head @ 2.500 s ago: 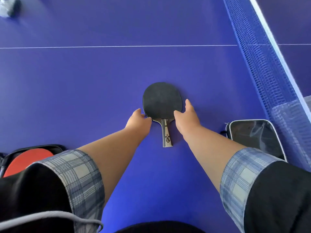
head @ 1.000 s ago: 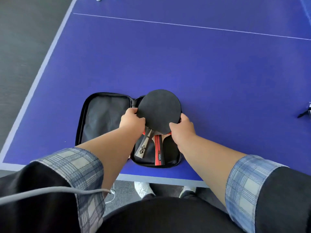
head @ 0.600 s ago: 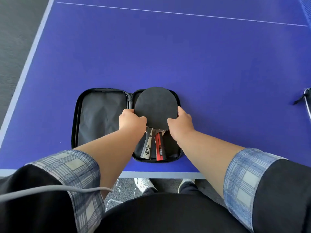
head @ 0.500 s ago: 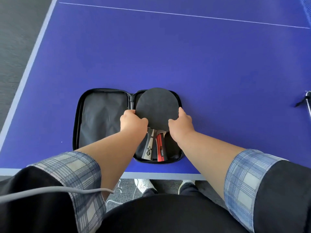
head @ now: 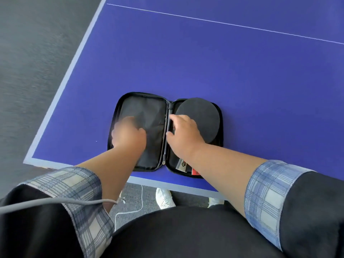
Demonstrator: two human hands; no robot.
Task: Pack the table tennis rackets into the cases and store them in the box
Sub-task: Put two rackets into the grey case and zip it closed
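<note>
Nearest me, two handle ends (head: 187,167) show at the near edge of the case's right half, one grey, one red. My right hand (head: 183,134) rests on the near part of the black racket (head: 202,116), fingers bent toward the hinge spine (head: 167,131); I cannot tell whether they grip anything. My left hand (head: 127,134) is blurred over the empty lid half (head: 141,112); I cannot tell how far open it is. The open case (head: 220,127) lies flat near the table's (head: 223,71) corner, with the racket seated inside the right half.

Judged step: close the case. Hold the racket flat with the right hand, check both handles sit inside the zip line, then fold the lid over from its outer edge. No box is in view.
</note>
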